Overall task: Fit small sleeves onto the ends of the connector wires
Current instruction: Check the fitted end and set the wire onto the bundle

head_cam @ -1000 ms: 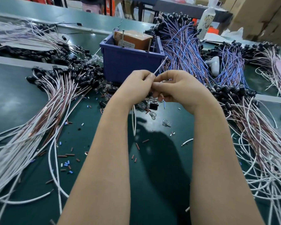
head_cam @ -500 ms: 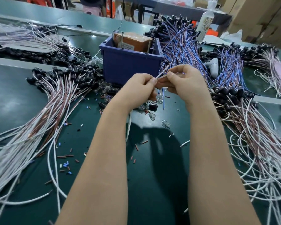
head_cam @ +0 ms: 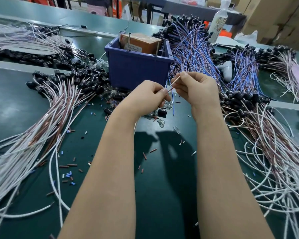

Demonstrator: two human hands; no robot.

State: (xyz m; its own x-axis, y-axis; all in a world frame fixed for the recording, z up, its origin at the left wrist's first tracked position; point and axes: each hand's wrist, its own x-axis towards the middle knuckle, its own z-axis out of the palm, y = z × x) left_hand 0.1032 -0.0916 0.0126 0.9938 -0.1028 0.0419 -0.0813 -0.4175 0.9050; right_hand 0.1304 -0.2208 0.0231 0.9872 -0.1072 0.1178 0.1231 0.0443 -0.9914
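Note:
My left hand (head_cam: 145, 94) and my right hand (head_cam: 197, 88) meet over the green table, in front of the blue bin. Both pinch the same thin connector wire (head_cam: 173, 83), whose pale end slants up to the right between the fingertips. The left thumb and forefinger hold its lower part; the right fingertips hold its upper end. A sleeve on the wire cannot be made out. A blue wire (head_cam: 173, 106) hangs down below the hands. Loose small sleeves (head_cam: 69, 175), blue, white and brown, are scattered on the table.
A blue bin (head_cam: 138, 66) with a brown box stands just behind the hands. Bundles of white and brown wires with black connectors (head_cam: 59, 104) fan out at left and at right (head_cam: 266, 135). Blue-purple wires (head_cam: 193, 49) pile behind. Small glass bulbs (head_cam: 160, 122) lie below the hands.
Both hands have shifted slightly up and away from me, and the right hand has slid up along the wire, which now slants more steeply between the fingertips.

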